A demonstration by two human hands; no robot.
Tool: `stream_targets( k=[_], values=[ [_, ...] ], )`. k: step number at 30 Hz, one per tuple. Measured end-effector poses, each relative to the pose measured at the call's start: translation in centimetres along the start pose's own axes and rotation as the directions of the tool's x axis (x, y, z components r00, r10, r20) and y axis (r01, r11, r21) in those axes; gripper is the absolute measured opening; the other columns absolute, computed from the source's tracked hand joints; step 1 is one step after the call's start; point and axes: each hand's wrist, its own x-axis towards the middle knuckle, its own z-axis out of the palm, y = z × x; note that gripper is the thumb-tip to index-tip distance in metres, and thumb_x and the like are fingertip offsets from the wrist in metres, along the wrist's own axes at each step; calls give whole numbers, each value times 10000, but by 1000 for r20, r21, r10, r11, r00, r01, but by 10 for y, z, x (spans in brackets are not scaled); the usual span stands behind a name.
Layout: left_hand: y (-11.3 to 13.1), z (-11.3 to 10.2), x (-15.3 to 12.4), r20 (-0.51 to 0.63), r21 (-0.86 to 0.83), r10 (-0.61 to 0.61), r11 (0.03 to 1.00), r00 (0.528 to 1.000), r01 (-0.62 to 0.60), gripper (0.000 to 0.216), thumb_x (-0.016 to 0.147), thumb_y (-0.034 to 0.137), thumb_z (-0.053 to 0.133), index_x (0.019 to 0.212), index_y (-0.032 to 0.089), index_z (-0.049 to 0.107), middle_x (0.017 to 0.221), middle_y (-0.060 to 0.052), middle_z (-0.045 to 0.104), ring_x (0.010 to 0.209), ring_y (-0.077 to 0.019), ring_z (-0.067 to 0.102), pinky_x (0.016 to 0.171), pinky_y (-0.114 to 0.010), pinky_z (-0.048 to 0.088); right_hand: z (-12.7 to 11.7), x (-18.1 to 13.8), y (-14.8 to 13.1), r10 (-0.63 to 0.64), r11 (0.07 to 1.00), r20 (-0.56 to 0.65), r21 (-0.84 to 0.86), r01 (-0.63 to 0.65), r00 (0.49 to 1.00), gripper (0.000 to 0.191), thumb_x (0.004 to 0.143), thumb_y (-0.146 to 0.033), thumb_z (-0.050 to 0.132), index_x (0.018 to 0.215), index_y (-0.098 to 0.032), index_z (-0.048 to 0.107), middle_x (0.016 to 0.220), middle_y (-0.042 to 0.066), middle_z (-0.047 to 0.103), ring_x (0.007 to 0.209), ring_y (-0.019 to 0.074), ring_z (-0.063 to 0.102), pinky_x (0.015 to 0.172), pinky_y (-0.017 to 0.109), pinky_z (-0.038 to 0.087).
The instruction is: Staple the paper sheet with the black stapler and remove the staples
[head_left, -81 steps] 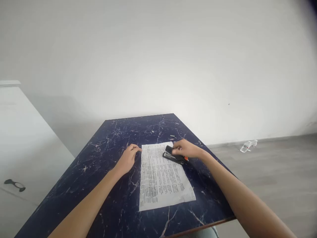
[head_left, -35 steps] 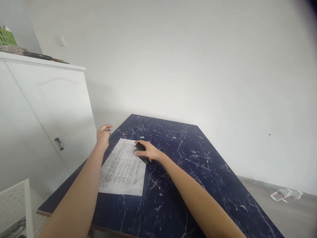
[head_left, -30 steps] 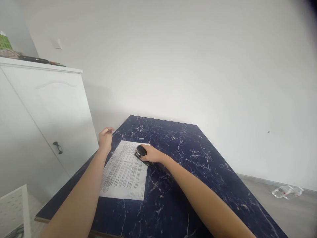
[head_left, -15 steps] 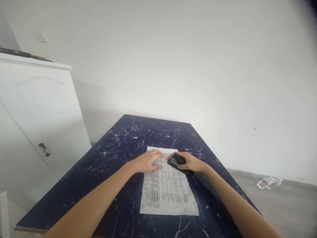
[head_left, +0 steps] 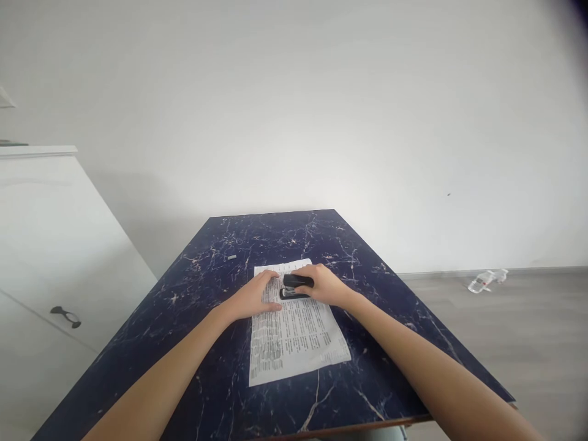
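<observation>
- The dark blue marbled table has its brown near edge just this side of the printed sheet.
- The sheet lies on the table with its printed side up, slightly wavy; its near right corner reaches further right than its far one.
- The left hand rests over the sheet's left edge, thumb and forefinger parted in a wide curve. Nothing is gripped between them; how the other fingers sit cannot be told.
- The black stapler is over the far half of the sheet, its front end towards the sheet's left edge and a gap between its upper arm and base.
- The right hand, at the sheet's far right side, grips the stapler from behind: thumb along its near side, fingers bent over its far side. Whether those fingers press together cannot be told.
- A small grey strip lies on the table, beyond the sheet's far left corner.
- Well left of the sheet stands a white cabinet with a dark handle.
- Far right of the sheet, a crumpled clear plastic item lies on the grey floor.
- Behind it all, beyond the sheet, rises a pale wall.
</observation>
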Motion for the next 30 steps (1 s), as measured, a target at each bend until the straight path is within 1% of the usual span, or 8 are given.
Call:
stream_targets(
  k=[3, 7, 10, 13, 19, 25, 28, 30],
  values=[
    [-3, 0, 1, 4, -8, -10, 1000, 1000, 10, 871, 760, 631, 810, 1498, 295, 493, 1560, -166, 464, 1375, -430, 495, 1042, -497, 465, -6, -1, 7, 12, 958, 97, 285, -40, 995, 395, 921, -389, 653, 1273, -226, 730, 1249, 88, 749, 1114, 293, 701, 995, 443, 539],
    [-7, 2, 1, -11, -48, 8, 999, 1000, -9, 864, 764, 609, 818, 1508, 325, 483, 1601, -146, 422, 1417, -435, 453, 1077, -506, 443, -20, -9, 27, 97, 694, 240, 679, -239, 966, 484, 839, -206, 548, 1290, -190, 723, 1378, 86, 691, 1293, 306, 630, 1136, 495, 465],
    [-6, 4, 1, -6, -54, 23, 998, 1000, -24, 846, 780, 598, 812, 1515, 350, 475, 1615, -131, 412, 1442, -430, 426, 1109, -527, 415, -25, -13, 35, 93, 572, 325, 757, -317, 941, 562, 755, -131, 545, 1286, -171, 722, 1401, 87, 676, 1330, 302, 610, 1185, 503, 421],
    [-3, 5, 2, -5, -66, 31, 997, 1000, -31, 832, 783, 585, 814, 1510, 345, 489, 1570, -141, 469, 1405, -417, 473, 1101, -536, 425, -27, -15, 35, 85, 545, 349, 768, -337, 933, 620, 774, -127, 548, 1381, -189, 655, 1471, 80, 621, 1378, 290, 572, 1209, 520, 390],
    [-3, 5, 3, -11, -119, 29, 992, 1000, -30, 823, 757, 570, 838, 1478, 308, 539, 1497, -169, 534, 1324, -408, 547, 1081, -549, 452, -26, -13, 27, 94, 718, 319, 635, -287, 943, 517, 899, -278, 582, 1408, -204, 630, 1413, 101, 664, 1289, 295, 633, 1103, 489, 493],
    [2, 4, 7, -140, -326, 10, 944, 990, -56, 596, 881, 617, 712, 1373, 290, 630, 1474, -148, 578, 1375, -369, 525, 1144, -526, 406, -8, -5, 13, 46, 979, 100, 194, -65, 994, 313, 872, -325, 714, 1158, -209, 765, 1022, 66, 784, 903, 260, 728, 803, 376, 584],
    [5, 3, 11, -296, -658, -163, 749, 941, -77, 431, 1007, 592, 540, 1223, 250, 689, 1444, -133, 614, 1373, -313, 550, 1175, -490, 392, 1, -5, 6, -65, 998, -80, -26, 63, 995, 330, 918, -250, 657, 1237, -211, 730, 1112, 94, 776, 996, 289, 724, 884, 447, 580],
    [6, 4, 13, -261, -826, -274, 559, 926, -68, 347, 1006, 511, 595, 1136, 206, 700, 1358, -150, 669, 1291, -303, 621, 1149, -486, 435, 4, -7, 3, -227, 963, -136, -178, 202, 964, 360, 983, -192, 547, 1313, -216, 689, 1240, 111, 745, 1158, 308, 685, 1012, 531, 537]
  ],
)
